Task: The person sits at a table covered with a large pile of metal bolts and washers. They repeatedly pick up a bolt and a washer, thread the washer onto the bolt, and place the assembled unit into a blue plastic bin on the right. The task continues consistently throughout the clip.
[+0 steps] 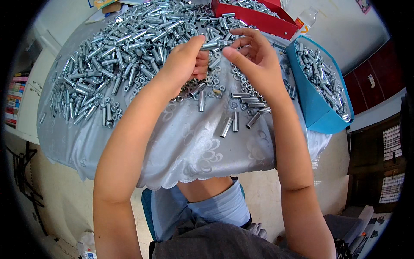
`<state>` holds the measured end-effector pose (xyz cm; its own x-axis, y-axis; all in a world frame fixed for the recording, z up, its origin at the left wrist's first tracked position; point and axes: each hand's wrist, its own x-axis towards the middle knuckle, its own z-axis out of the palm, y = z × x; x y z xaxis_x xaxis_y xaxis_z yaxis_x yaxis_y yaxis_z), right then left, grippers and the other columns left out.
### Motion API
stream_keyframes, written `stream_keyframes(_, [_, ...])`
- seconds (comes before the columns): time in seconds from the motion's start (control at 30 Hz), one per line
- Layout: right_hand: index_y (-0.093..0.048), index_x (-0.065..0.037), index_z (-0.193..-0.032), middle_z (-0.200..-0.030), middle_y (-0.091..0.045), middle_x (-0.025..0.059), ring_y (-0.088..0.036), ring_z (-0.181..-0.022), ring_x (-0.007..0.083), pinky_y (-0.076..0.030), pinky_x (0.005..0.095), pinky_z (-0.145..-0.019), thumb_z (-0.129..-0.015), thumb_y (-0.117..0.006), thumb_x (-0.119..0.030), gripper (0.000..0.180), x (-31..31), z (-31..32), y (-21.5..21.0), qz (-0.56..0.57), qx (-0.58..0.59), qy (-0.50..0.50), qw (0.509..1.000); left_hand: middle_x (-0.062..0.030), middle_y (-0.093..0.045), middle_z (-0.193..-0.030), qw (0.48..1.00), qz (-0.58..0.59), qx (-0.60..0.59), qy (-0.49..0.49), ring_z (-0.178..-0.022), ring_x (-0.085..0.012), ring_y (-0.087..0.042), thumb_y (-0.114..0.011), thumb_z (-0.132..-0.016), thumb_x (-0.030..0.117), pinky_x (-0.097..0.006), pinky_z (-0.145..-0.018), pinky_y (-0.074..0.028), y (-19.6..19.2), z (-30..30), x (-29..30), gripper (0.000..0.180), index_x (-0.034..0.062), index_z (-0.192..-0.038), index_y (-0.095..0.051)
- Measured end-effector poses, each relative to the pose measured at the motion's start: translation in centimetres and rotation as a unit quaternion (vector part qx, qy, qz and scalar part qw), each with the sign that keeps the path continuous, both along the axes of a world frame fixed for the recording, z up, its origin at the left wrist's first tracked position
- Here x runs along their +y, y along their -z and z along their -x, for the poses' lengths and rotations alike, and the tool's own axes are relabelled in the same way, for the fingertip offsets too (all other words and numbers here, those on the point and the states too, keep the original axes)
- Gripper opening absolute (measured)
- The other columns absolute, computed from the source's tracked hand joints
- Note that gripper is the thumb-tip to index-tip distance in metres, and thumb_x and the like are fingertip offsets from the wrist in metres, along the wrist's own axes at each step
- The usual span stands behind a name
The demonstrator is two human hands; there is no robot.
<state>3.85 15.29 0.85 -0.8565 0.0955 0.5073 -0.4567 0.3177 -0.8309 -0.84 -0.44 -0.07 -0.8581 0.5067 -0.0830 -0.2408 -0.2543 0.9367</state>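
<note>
A blue bin (317,108) stands at the right edge of the table (189,146), loaded with metal parts. A red box (258,19) lies at the far side, with a clear bottle (307,19) bearing an orange label beside it. Left hand (186,62): fingers curled, pinching one end of a metal sleeve (214,44). Right hand (252,58): fingers half-open, thumb and fingertips at the sleeve's other end. The sleeve is held above the heap of sleeves (129,47); nuts (215,84) lie directly below the hands.

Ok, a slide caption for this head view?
Both hands, left hand and right hand, hold a metal sleeve above heaped silver sleeves.
</note>
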Motion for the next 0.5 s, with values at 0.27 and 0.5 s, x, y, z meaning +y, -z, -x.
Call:
stream_keyframes(0.27, [-0.060, -0.005, -0.094, -0.077, -0.053, -0.0021, -0.047, -0.063, 0.0043, -0.038, 0.0191, -0.054, -0.072, -0.070, -0.012, 0.025, 0.75, 0.09, 0.04, -0.075, 0.004, -0.024, 0.997, 0.0051, -0.026, -0.053, 0.999, 0.002, 0.002, 0.037, -0.044, -0.0074, -0.028, -0.043, -0.087, 0.037, -0.024, -0.046, -0.027, 0.16, 0.22, -0.11, 0.040, 0.0155, -0.057, -0.028])
stream_keyframes(0.5, [-0.060, -0.004, -0.091, -0.066, -0.052, -0.0025, -0.045, -0.059, 0.0042, -0.037, 0.0187, -0.054, -0.071, -0.071, -0.014, 0.026, 0.62, -0.07, -0.15, -0.066, 0.043, -0.029, 0.996, 0.0053, -0.026, -0.052, 1.000, 0.009, 0.007, 0.020, -0.044, -0.0072, -0.027, -0.043, -0.087, 0.039, -0.024, -0.046, -0.028, -0.07, -0.16, 0.06, 0.041, 0.0157, -0.057, -0.028])
